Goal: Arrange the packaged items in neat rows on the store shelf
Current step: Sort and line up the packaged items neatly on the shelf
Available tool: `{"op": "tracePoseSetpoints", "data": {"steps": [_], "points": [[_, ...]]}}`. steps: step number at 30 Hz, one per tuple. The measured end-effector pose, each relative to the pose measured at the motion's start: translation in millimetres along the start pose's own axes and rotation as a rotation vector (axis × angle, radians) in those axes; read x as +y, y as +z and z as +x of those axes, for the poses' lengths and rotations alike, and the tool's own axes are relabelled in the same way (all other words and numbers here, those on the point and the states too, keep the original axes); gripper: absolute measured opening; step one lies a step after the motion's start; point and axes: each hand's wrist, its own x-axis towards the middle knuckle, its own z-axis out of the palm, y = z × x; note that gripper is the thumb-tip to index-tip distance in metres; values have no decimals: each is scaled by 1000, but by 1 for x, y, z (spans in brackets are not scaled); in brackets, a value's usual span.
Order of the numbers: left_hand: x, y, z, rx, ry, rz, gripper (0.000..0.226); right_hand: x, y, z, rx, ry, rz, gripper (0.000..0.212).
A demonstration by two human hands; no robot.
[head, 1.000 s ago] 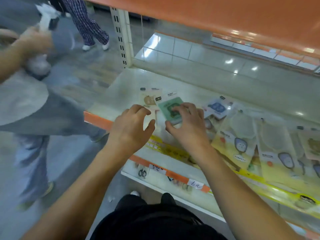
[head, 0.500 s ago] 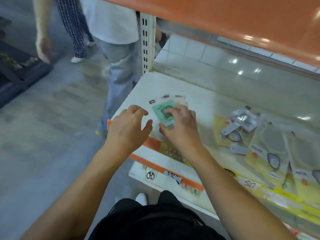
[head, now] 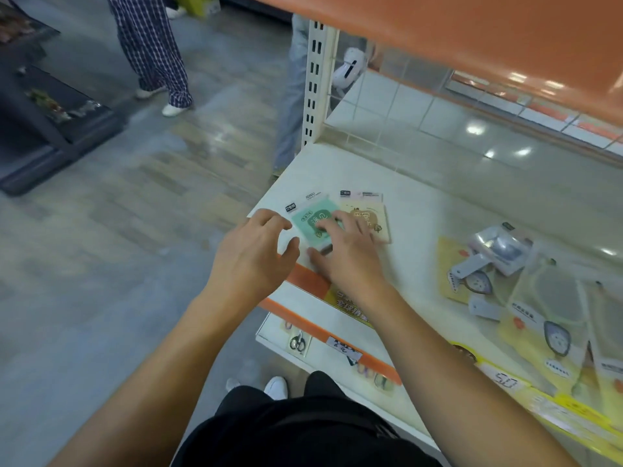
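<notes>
Head view. The right hand (head: 347, 257) lies on the green pack (head: 312, 224) near the shelf's (head: 421, 210) left front corner. Its fingers (head: 328, 224) are spread flat over the pack's face, the thumb at its near edge; whether the thumb hooks under the pack cannot be told. The left hand (head: 253, 254) hovers just left of the pack, its grip half open, fingers loosely curled and holding nothing; whether the fingertips touch the pack is unclear. A beige pack (head: 371, 217) lies just right of the green one, partly under the right fingers, the two edges touching or overlapping. Two such small packs are seen. Well right of the right hand lies a loose pile of yellow-backed packs (head: 536, 318), at least three, with one clear pack (head: 502, 247) askew on top.
</notes>
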Motion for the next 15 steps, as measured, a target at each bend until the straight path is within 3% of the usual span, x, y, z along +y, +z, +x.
{"op": "tracePoseSetpoints", "data": {"steps": [9,15], "points": [[3,5,6,-45,93,-2,33,0,-14,-17,96,138,-2,59],[24,17,13,-47,258,-38,33,10,-42,-47,189,208,45,45]]}}
